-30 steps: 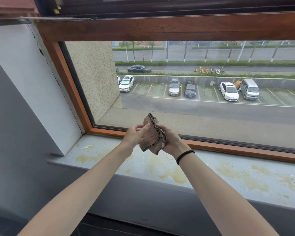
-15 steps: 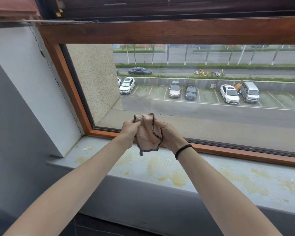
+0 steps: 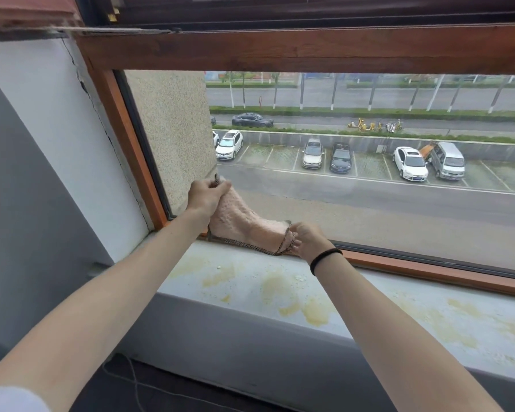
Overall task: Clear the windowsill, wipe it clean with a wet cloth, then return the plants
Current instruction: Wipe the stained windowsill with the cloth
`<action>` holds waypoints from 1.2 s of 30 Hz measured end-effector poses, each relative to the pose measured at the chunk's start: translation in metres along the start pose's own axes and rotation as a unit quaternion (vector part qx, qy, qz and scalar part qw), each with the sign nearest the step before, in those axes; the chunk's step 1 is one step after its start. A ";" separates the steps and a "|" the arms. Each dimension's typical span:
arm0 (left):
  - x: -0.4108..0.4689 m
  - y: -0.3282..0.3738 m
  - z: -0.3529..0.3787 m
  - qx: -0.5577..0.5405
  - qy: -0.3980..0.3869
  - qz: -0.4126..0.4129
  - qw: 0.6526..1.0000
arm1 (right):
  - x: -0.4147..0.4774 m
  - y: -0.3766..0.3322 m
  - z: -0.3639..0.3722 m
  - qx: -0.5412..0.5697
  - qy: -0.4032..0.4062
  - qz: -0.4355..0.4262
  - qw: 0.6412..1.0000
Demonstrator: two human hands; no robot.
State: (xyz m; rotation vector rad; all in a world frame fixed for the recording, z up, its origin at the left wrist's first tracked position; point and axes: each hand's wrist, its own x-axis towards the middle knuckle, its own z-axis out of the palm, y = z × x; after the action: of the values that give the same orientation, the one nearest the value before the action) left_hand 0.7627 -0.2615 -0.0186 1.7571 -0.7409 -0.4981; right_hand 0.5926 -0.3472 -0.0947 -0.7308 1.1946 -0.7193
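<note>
A pale pink textured cloth (image 3: 241,223) with a dark braided edge is stretched out between my two hands above the back left part of the windowsill (image 3: 280,286). My left hand (image 3: 205,196) grips its upper corner, raised in front of the glass. Lower and to the right, my right hand (image 3: 308,239), with a black band on the wrist, pinches another corner close to the wooden frame. The grey sill bears yellow stains and small white crumbs. No plants are in view.
The wooden window frame (image 3: 428,269) runs along the back of the sill, with its left upright (image 3: 137,162) beside a white cracked wall (image 3: 42,129). A thin cord (image 3: 131,379) hangs below the sill on the left.
The cloth was bunched between both hands; now it is spread open. My left hand rose and moved left, my right hand dropped toward the frame.
</note>
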 end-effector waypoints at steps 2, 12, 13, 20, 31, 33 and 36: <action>0.002 0.025 0.002 0.020 -0.016 0.025 0.999 | -0.006 -0.004 0.007 -0.037 -0.021 -0.008 0.999; 0.011 0.067 0.017 -0.133 -0.014 -0.109 0.985 | -0.058 -0.041 0.063 -0.145 -0.246 -0.339 0.896; 0.013 0.066 0.015 -0.127 -0.020 -0.125 0.984 | -0.057 -0.042 0.065 -0.158 -0.258 -0.347 0.888; 0.011 0.062 0.003 -0.207 -0.124 -0.135 0.961 | -0.052 -0.047 0.058 -0.169 -0.223 -0.351 0.893; -0.014 0.048 0.013 0.134 -0.246 0.149 0.948 | -0.054 -0.054 0.064 0.064 -0.219 -0.161 0.960; -0.017 0.044 0.019 0.194 -0.207 0.208 0.936 | -0.055 -0.055 0.063 0.096 -0.200 -0.139 0.965; -0.020 0.038 0.025 0.221 -0.159 0.257 0.927 | -0.055 -0.055 0.056 0.156 -0.205 -0.095 0.962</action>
State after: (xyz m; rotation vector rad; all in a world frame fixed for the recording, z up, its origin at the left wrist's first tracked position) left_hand 0.7236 -0.2719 0.0092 1.8045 -1.5924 -0.2648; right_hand 0.6297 -0.3276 -0.0083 -0.6910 0.6206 -0.8438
